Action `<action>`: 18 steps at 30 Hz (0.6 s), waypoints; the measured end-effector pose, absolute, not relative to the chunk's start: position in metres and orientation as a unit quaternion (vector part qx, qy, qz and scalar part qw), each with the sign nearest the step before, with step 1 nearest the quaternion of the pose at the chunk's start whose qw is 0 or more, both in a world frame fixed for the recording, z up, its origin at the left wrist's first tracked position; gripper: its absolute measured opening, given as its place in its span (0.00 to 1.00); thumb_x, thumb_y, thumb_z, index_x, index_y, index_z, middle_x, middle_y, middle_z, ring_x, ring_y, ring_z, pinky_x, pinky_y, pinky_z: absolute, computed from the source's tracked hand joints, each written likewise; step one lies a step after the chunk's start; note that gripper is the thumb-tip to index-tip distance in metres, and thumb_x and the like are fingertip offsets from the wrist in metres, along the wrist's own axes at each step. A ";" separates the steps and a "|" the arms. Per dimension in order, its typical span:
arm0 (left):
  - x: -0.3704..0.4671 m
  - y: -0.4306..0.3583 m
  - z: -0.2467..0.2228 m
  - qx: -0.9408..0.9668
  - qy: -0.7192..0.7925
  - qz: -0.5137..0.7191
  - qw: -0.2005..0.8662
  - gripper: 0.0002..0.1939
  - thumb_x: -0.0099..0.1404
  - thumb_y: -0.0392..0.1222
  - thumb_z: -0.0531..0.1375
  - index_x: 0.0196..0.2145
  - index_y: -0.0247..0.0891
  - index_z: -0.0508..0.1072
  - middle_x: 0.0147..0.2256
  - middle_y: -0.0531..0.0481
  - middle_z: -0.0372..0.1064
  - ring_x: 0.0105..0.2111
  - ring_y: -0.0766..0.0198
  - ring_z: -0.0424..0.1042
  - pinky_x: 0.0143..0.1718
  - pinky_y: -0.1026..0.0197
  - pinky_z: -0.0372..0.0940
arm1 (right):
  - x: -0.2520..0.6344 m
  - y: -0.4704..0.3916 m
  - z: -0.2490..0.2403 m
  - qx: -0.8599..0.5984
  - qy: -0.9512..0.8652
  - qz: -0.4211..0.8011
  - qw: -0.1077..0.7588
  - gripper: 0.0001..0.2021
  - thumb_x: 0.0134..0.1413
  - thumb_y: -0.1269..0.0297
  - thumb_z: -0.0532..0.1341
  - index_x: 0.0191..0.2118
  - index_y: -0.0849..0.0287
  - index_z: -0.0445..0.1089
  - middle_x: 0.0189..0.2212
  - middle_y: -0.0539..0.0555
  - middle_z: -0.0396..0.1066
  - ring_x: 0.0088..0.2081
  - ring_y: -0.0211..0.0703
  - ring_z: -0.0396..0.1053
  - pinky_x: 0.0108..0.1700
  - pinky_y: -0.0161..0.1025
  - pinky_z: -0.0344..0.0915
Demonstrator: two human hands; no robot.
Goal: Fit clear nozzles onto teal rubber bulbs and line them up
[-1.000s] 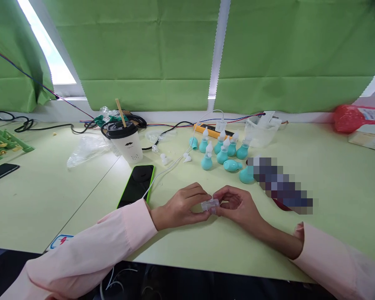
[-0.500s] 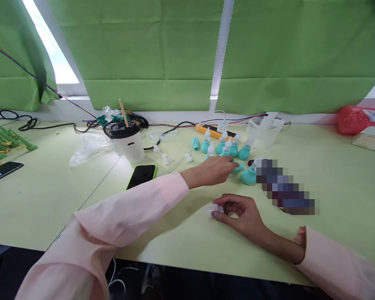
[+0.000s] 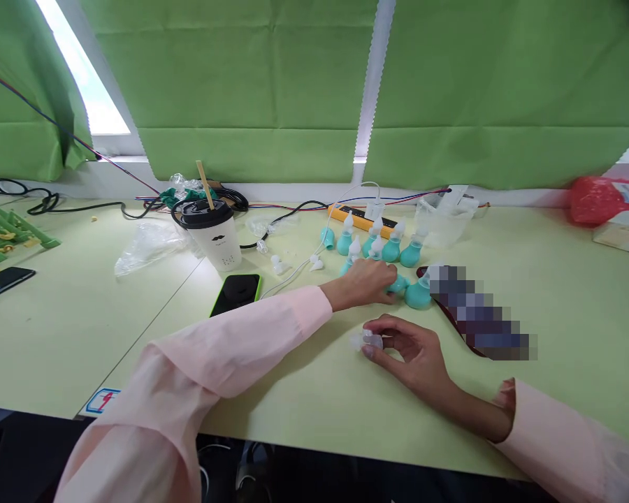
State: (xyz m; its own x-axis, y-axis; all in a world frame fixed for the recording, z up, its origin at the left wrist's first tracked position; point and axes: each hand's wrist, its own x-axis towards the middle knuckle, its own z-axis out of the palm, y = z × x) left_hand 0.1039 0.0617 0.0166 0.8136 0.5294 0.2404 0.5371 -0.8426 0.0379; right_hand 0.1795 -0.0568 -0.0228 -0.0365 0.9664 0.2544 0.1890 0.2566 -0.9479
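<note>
My left hand (image 3: 367, 283) reaches over the table, its thumb and index finger closed on the neck of a teal squeeze bulb (image 3: 398, 284) that lies on its side. Between the thumb and fingers of my right hand (image 3: 411, 353) is a clear plastic nozzle (image 3: 367, 340), held just above the tabletop. Beside the lying bulb, a teal bulb with a clear tip (image 3: 418, 293) stands upright. Several more teal bulbs with clear nozzles (image 3: 392, 246) stand behind my left hand. One bare teal bulb (image 3: 328, 238) is behind them at the left.
A lidded paper cup (image 3: 217, 241) with a straw stands left of a phone (image 3: 235, 293). Loose white nozzles (image 3: 279, 265) lie near a white cable. Behind are a power strip (image 3: 364, 220) and a clear plastic container (image 3: 445, 220). A partly blurred, dark long object (image 3: 464, 335) lies at right.
My left hand has shifted slightly right and closed around the lying bulb. My right hand has moved a little right and up with the nozzle.
</note>
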 end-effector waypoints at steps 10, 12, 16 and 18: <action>0.013 0.027 0.038 -0.805 -0.327 -0.297 -0.396 0.15 0.41 0.37 0.61 0.22 0.35 0.54 0.23 0.55 0.60 0.23 0.71 0.62 0.24 0.67 0.58 | 0.183 -0.056 -0.020 -0.430 -0.603 0.374 0.558 0.09 0.40 0.69 0.62 0.33 0.56 0.67 0.31 0.51 0.65 0.29 0.37 0.65 0.27 0.34 0.67; 0.003 0.023 0.030 -0.734 -0.321 -0.298 -0.519 0.16 0.42 0.35 0.61 0.25 0.36 0.55 0.24 0.55 0.62 0.24 0.70 0.65 0.28 0.64 0.62 | 0.185 -0.052 -0.020 -0.433 -0.585 0.383 0.569 0.09 0.40 0.69 0.63 0.33 0.56 0.66 0.30 0.50 0.65 0.28 0.36 0.65 0.26 0.34 0.67; -0.005 0.019 0.008 -0.590 -0.295 -0.287 -0.694 0.18 0.47 0.31 0.57 0.37 0.37 0.58 0.28 0.53 0.64 0.28 0.67 0.68 0.36 0.55 0.64 | 0.190 -0.044 -0.024 -0.448 -0.574 0.391 0.563 0.09 0.40 0.67 0.63 0.32 0.58 0.65 0.30 0.51 0.65 0.28 0.35 0.65 0.29 0.35 0.68; -0.005 0.018 0.001 -0.542 -0.289 -0.283 -0.737 0.16 0.48 0.30 0.55 0.37 0.36 0.60 0.30 0.52 0.64 0.30 0.66 0.68 0.39 0.54 0.64 | 0.191 -0.041 -0.025 -0.449 -0.580 0.395 0.554 0.10 0.39 0.67 0.63 0.32 0.58 0.65 0.30 0.51 0.64 0.28 0.36 0.65 0.29 0.35 0.68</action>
